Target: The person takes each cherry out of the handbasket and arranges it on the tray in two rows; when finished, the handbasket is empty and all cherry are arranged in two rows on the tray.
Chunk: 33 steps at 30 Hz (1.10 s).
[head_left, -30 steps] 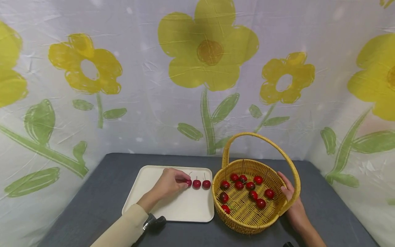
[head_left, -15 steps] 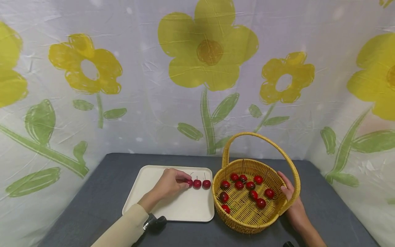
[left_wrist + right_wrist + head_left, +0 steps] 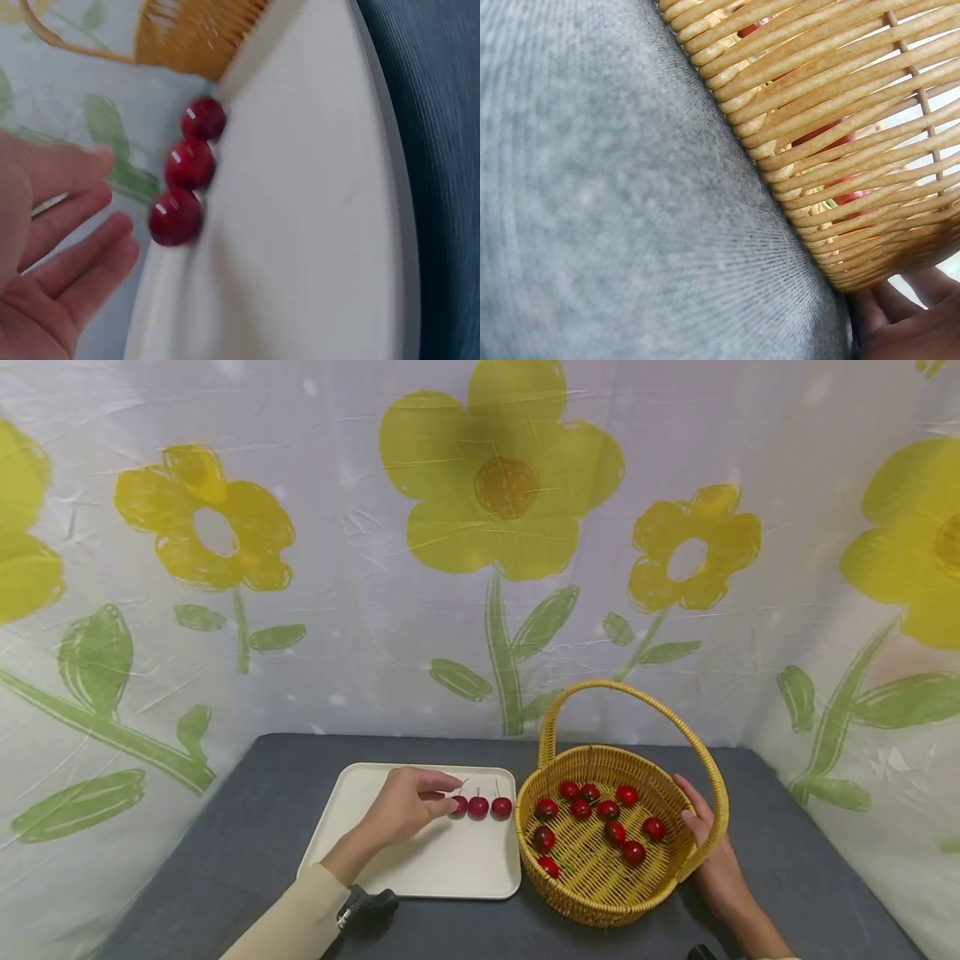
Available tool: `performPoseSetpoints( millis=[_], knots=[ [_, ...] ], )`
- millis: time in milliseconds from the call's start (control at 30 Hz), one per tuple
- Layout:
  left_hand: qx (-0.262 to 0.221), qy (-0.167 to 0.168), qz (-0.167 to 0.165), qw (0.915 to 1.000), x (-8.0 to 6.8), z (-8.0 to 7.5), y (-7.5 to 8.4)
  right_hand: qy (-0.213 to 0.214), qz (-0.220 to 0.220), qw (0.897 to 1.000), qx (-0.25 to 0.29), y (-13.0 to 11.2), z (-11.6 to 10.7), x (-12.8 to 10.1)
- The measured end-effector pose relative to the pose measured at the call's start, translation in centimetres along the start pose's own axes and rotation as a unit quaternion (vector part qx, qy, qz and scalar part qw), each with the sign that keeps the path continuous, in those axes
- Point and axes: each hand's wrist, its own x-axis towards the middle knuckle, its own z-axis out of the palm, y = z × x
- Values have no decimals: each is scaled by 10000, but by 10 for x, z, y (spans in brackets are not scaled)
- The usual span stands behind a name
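Note:
Three dark red cherries with thin stems stand in a row on a cream tray. My left hand is just left of the row, its fingertips right by the leftmost cherry. In the left wrist view that hand's fingers are spread loosely with nothing between them. To the right of the tray, a yellow wicker basket with a tall arched handle holds several more cherries. My right hand grips the basket's right side at the rim; part of it is hidden behind the wicker.
Tray and basket sit close together on a dark grey table. A pale curtain printed with yellow flowers rises behind and at both sides. A dark wrist strap is worn at the left wrist.
My left fingers have let go of the leftmost cherry, spread apart and drawn slightly left. The right hand and the basket stay in place.

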Motion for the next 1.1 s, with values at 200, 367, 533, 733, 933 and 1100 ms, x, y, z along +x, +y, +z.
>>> performPoseSetpoints(
  millis=[200, 367, 533, 733, 933, 1100],
  knots=[
    [-1162, -757, 356, 9897, -4, 2, 28, 48, 8, 10000, -73, 0, -1, 1],
    [-1841, -1582, 797, 9668, -4, 11, 53, 15, 50, 10000, -67, 2, -1, 0],
    [-1975, -2343, 1125, 9452, 2, 26, 74, 10, 9, 10000, 2, 4, -1, 0],
    [-943, -2497, 1414, 9533, 12, 50, 96, -40, -71, 9999, 71, 3, 2, 0],
    [1631, -2188, 2182, 9370, 28, 76, 111, -48, -131, 9998, 126, 2, 2, 0],
    [2896, -2193, 2385, 9006, 39, 96, 116, -63, -173, 9997, 136, 3, 1, -1]
  ],
)
